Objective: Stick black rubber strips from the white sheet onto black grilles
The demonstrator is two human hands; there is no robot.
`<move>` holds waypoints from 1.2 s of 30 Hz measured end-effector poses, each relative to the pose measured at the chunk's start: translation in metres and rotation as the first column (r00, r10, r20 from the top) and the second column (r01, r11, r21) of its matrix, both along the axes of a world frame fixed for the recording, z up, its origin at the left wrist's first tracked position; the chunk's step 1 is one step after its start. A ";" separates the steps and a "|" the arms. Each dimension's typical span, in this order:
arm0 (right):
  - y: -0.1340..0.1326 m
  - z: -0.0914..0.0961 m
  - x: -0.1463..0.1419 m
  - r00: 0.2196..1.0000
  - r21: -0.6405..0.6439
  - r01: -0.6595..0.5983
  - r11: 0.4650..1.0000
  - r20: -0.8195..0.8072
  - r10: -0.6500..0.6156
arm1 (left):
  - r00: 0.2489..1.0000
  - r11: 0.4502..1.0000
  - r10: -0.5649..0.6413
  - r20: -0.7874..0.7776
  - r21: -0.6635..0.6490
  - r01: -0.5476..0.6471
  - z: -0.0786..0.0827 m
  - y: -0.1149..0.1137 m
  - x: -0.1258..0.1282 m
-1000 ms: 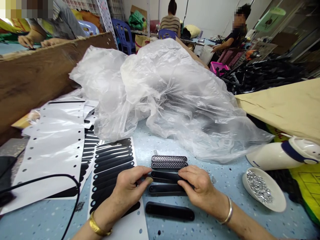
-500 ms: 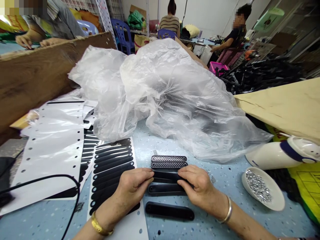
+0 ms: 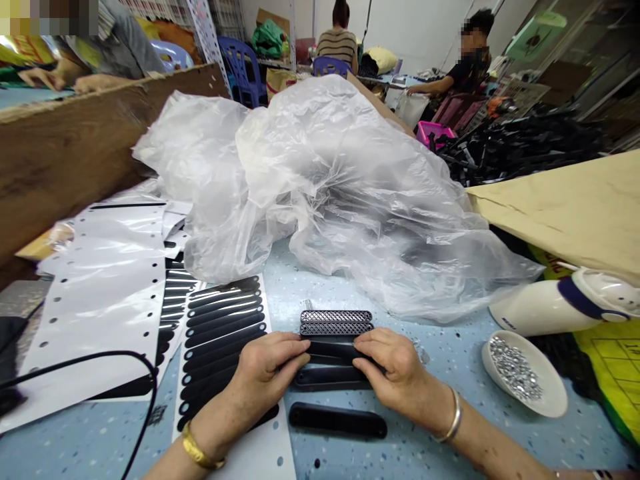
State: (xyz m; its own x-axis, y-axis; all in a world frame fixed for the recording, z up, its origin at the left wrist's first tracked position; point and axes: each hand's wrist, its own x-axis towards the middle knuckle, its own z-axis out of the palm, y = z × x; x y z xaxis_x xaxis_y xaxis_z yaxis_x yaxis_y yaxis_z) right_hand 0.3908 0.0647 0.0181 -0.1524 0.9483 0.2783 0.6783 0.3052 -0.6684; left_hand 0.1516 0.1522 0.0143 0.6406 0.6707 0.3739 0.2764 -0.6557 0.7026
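Note:
My left hand (image 3: 265, 370) and my right hand (image 3: 393, 367) pinch the two ends of a long black plastic strip (image 3: 331, 350) just above the blue speckled table (image 3: 440, 440). Right behind it lie two grey mesh-patterned strips (image 3: 336, 322). Two more black strips rest in front: one (image 3: 330, 377) partly under my fingers, one (image 3: 338, 421) free near the table's front edge. A white sheet with rows of black oval stickers (image 3: 223, 327) lies beside my left hand.
A big crumpled clear plastic bag (image 3: 320, 180) fills the table's middle. Punched white backing sheets (image 3: 100, 293) and a black cable (image 3: 75, 363) lie left. A white dish of small silver bits (image 3: 523, 373) and a white appliance (image 3: 565, 303) sit right. Other people work behind.
My left fingers have slid slightly right along the held strip. Otherwise the hands stay in place and the view shifted a little.

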 end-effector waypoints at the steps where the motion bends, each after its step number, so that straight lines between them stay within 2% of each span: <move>1: 0.000 0.000 0.000 1.000 0.002 0.008 1.000 -0.009 -0.008 | 1.000 1.000 -0.017 0.000 0.021 0.017 0.000 0.001 0.000; 6: -0.002 -0.004 0.001 0.988 0.039 0.090 0.995 -0.127 -0.084 | 0.999 0.994 -0.042 0.027 0.104 0.039 -0.005 0.002 -0.001; 11: -0.004 -0.009 0.002 0.962 -0.020 0.141 0.990 -0.232 -0.142 | 0.998 0.992 -0.024 0.055 0.121 0.017 -0.009 0.001 -0.001; 16: -0.004 -0.008 0.005 0.969 -0.012 0.109 0.994 -0.222 -0.109 | 0.997 0.985 -0.012 0.074 0.174 -0.001 -0.010 0.001 0.001; 26: -0.004 -0.006 0.005 0.984 -0.002 0.064 0.998 -0.168 -0.063 | 0.999 0.981 0.001 0.055 0.195 -0.012 -0.009 0.002 0.001; 28: -0.006 -0.005 0.010 0.975 -0.028 0.106 0.994 -0.193 -0.110 | 0.999 0.982 -0.003 0.037 0.188 -0.004 -0.009 0.002 0.000; 30: -0.010 -0.003 0.017 0.951 -0.075 0.198 0.977 -0.228 -0.210 | 1.000 0.985 -0.003 0.013 0.172 0.001 -0.010 0.003 -0.001; 33: -0.018 -0.002 0.027 0.892 -0.134 0.367 0.920 -0.231 -0.390 | 1.000 0.987 0.010 -0.010 0.161 -0.008 -0.012 0.004 -0.001; 36: -0.025 -0.005 0.027 0.863 -0.163 0.421 0.892 -0.230 -0.449 | 1.000 0.988 0.019 -0.009 0.155 -0.018 -0.013 0.005 -0.001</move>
State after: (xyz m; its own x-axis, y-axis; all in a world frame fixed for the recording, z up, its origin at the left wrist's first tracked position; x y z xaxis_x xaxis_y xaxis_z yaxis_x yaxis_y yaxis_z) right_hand 0.4175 0.0398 0.0131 0.3451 0.9268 0.1479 0.5284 -0.0616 -0.8468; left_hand 0.1501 0.1570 0.0017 0.6331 0.6171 0.4673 0.2965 -0.7510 0.5900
